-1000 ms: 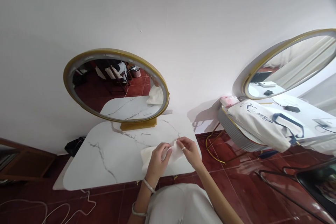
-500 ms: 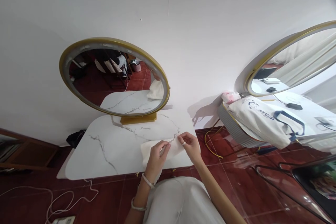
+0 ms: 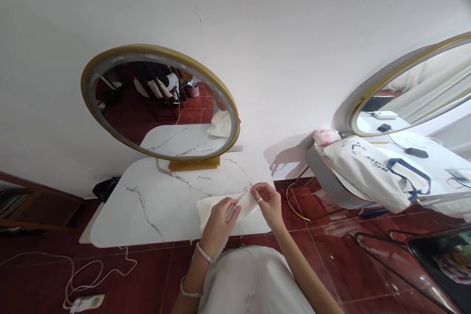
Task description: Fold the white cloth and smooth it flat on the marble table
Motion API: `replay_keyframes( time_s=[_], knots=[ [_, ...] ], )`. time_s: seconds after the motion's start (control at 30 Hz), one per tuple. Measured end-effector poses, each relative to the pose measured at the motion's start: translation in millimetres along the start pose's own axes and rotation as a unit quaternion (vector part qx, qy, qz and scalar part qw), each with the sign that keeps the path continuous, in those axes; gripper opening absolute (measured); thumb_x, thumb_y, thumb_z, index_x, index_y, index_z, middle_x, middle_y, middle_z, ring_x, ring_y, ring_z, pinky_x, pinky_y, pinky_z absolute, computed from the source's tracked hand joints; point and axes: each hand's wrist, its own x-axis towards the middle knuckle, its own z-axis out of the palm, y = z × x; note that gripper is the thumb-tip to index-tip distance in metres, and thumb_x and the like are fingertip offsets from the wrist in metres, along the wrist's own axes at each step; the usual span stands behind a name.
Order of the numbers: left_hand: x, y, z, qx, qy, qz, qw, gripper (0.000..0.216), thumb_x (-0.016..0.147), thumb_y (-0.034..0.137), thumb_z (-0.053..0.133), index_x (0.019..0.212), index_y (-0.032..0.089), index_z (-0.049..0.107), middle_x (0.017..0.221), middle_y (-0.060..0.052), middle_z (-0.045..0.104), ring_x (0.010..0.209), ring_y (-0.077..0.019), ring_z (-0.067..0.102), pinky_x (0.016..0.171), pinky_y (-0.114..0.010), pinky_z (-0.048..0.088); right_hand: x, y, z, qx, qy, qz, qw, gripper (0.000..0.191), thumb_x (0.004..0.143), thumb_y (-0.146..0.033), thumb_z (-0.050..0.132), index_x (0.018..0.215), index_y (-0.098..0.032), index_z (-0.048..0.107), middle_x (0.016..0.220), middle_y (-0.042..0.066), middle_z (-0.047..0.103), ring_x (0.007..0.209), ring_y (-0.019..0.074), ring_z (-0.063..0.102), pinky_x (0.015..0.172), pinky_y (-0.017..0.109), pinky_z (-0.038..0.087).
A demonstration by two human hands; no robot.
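Over the desk's (image 3: 117,211) front edge, left hand (image 3: 221,218) and right hand (image 3: 270,204) pinch the white cloth (image 3: 247,203) between them; light, level tension should keep its upper edge smooth.

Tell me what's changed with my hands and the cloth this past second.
Your right hand has drawn slightly away from your left hand, widening the stretch of white cloth between them. Your view tipped down, bringing a power strip into frame. Both hands seem to keep hold; the mirror stayed put.
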Motion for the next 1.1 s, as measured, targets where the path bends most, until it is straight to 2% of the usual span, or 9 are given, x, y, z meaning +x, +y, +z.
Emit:
replay_keyframes(
  time_s=[0.13,0.27,0.43,0.6,0.7,0.83,0.93,1.1],
  knots=[
    [-12,-7,-10,0.079,-0.045,0.006,0.996,0.018,0.09,0.027,0.042,0.085,0.021,0.059,0.09,-0.006,0.067,0.083,-0.0205,0.063,0.073,-0.031,0.048,3,-7,-4,-0.006,0.036,-0.04,0.999,0.02,0.079,-0.037,0.073,0.084,-0.021,0.063,0.077,0.002,0.066,0.073,0.0151,0.062,0.068,0.027,0.051],
    [-28,-22,-26,0.113,-0.055,-0.017,0.992,0.02,0.084,0.022,0.043,0.089,0.021,0.062,0.096,-0.006,0.069,0.089,-0.0217,0.066,0.079,-0.033,0.052,10,-13,-9,-0.011,0.068,-0.06,0.996,0.018,0.08,-0.036,0.072,0.084,-0.021,0.062,0.076,0.001,0.065,0.071,0.0141,0.061,0.066,0.026,0.049],
    [-38,-44,-47,0.104,-0.043,-0.05,0.992,0.024,0.085,0.029,0.043,0.089,0.021,0.065,0.097,-0.006,0.071,0.091,-0.0217,0.066,0.083,-0.034,0.053,21,-21,-8,0.004,0.076,-0.085,0.994,0.017,0.081,-0.034,0.072,0.083,-0.021,0.061,0.077,0.001,0.065,0.071,0.0134,0.06,0.066,0.026,0.047],
    [-40,-55,-71,0.091,-0.053,-0.086,0.991,0.029,0.084,0.039,0.046,0.079,0.02,0.067,0.086,-0.006,0.071,0.079,-0.0209,0.065,0.074,-0.03,0.053,31,-32,-7,0.006,0.096,-0.093,0.991,0.02,0.079,-0.036,0.072,0.081,-0.022,0.058,0.078,0.001,0.065,0.072,0.0138,0.06,0.065,0.026,0.046],
    [-38,-60,-87,0.075,-0.027,-0.094,0.992,0.034,0.084,0.049,0.049,0.073,0.02,0.065,0.079,-0.004,0.07,0.074,-0.0195,0.064,0.07,-0.028,0.052,38,-37,-11,-0.009,0.115,-0.09,0.989,0.023,0.078,-0.038,0.071,0.079,-0.022,0.055,0.077,0.001,0.065,0.073,0.0149,0.061,0.064,0.027,0.046],
    [-25,-70,-109,0.059,0.032,-0.093,0.993,0.041,0.077,0.061,0.058,0.076,0.022,0.069,0.083,-0.005,0.073,0.077,-0.0214,0.066,0.072,-0.029,0.054,55,-40,-18,-0.059,0.109,-0.1,0.987,0.019,0.079,-0.039,0.067,0.079,-0.023,0.056,0.076,0.002,0.064,0.074,0.0165,0.061,0.065,0.029,0.047],
    [-1,-73,-125,0.059,0.057,-0.089,0.993,0.049,0.07,0.069,0.061,0.078,0.022,0.071,0.086,-0.007,0.075,0.076,-0.0228,0.067,0.075,-0.032,0.056,78,-41,-26,-0.122,0.064,-0.107,0.985,0.014,0.08,-0.035,0.06,0.078,-0.022,0.065,0.078,0.004,0.067,0.078,0.019,0.061,0.067,0.032,0.048],
    [46,-59,-150,0.082,0.068,-0.058,0.993,0.051,0.07,0.071,0.058,0.078,0.022,0.071,0.097,-0.008,0.075,0.089,-0.0249,0.068,0.082,-0.033,0.055,114,-53,-37,-0.168,0.002,-0.065,0.984,0.023,0.076,-0.033,0.059,0.088,-0.019,0.073,0.087,0.007,0.072,0.081,0.0207,0.064,0.071,0.035,0.051]
  ],
)
